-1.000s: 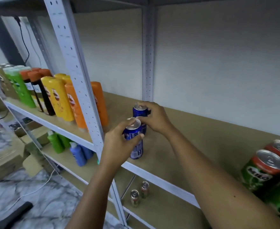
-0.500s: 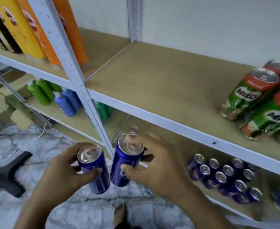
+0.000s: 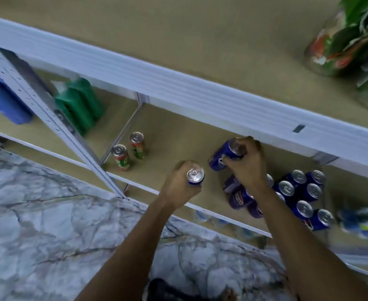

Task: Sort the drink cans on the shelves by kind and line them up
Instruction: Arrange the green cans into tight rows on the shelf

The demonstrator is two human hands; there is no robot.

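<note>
Blue can [image 3: 195, 176] wrapped in left hand [image 3: 178, 185] grip, tilted blue can [image 3: 226, 154] clasped by right hand [image 3: 247, 166]

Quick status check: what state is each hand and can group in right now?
left hand: grips upright blue can
right hand: grips tilted blue can
blue can cluster: standing on lower shelf
two red-green cans: upright, apart from blue ones

Lower shelf [image 3: 178, 135] seen from above: left hand [image 3: 179, 185] grips an upright blue can [image 3: 195, 175], right hand [image 3: 247, 164] grips a tilted blue can [image 3: 225, 154] at 1 o'clock, blue-can cluster [image 3: 296, 192] at 3 o'clock, two red-green cans [image 3: 128, 151] at 10 o'clock.
</note>
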